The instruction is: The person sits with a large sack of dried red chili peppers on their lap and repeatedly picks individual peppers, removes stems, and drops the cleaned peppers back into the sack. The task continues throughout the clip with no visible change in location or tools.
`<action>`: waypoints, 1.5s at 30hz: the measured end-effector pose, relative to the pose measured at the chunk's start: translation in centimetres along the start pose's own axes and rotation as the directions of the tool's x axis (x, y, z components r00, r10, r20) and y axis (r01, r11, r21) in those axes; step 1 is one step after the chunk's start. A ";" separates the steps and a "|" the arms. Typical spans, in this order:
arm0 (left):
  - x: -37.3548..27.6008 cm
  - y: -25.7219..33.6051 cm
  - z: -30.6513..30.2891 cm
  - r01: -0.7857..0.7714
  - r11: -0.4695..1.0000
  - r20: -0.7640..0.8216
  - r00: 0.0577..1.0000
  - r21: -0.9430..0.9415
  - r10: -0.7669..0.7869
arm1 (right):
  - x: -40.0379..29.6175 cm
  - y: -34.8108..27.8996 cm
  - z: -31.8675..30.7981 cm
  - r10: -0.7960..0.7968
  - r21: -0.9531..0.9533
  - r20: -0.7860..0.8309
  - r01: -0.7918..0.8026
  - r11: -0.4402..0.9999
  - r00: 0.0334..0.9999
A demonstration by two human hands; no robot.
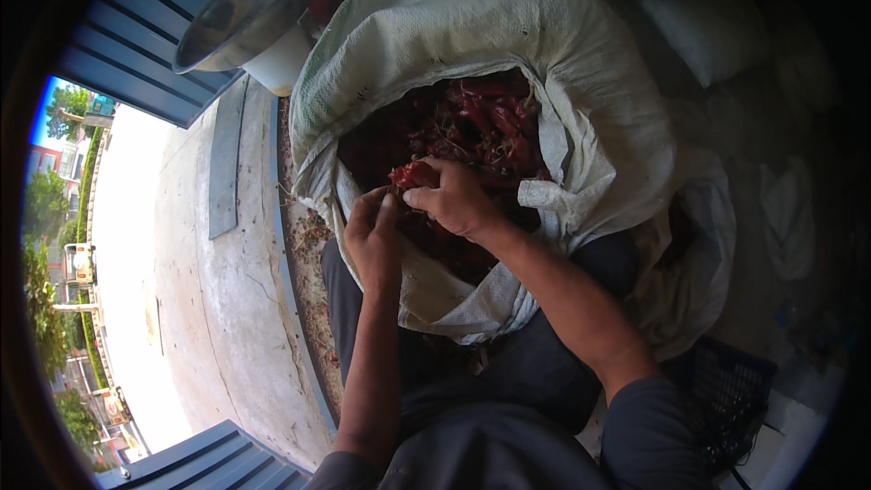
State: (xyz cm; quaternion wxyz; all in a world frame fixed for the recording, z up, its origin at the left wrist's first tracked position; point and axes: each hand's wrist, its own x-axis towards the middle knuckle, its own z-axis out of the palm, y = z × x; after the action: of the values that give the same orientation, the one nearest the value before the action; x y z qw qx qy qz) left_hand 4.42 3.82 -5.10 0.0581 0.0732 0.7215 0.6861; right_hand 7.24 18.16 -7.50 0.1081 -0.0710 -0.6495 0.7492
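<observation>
A large white woven sack (469, 20) stands open before me, its rim rolled outward. Inside lies a heap of dark red dried chili peppers (486, 116), many with stems. Over this opening my right hand (457, 203) grips a bunch of red chili peppers (412, 175) between thumb and fingers. Just to its left, my left hand (373, 235) pinches a thin stem at the lower end of that bunch. The fingertips of both hands are nearly touching. The sack's lower edge rests between my knees.
At upper left, a shiny metal basin (248, 10) sits on a white bucket (279, 64). Stems and debris (309, 238) litter a strip beside a metal floor rail (289, 272). Another sack (704, 245) and a dark plastic crate (728, 381) stand at right. Blue metal doors (139, 34) flank the concrete outside.
</observation>
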 end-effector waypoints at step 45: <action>-0.7 -1.7 -1.0 -0.299 0.864 0.053 0.951 0.406 0.304 | -0.8 -2.6 1.2 -0.109 -0.359 -0.032 0.090 0.929 0.993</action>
State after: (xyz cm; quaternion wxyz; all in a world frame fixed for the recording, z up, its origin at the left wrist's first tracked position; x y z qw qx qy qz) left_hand 4.85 2.61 -6.79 -0.0708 0.1911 0.8289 0.5210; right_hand 7.93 17.14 -4.73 0.1482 -0.0757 -0.7744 0.6104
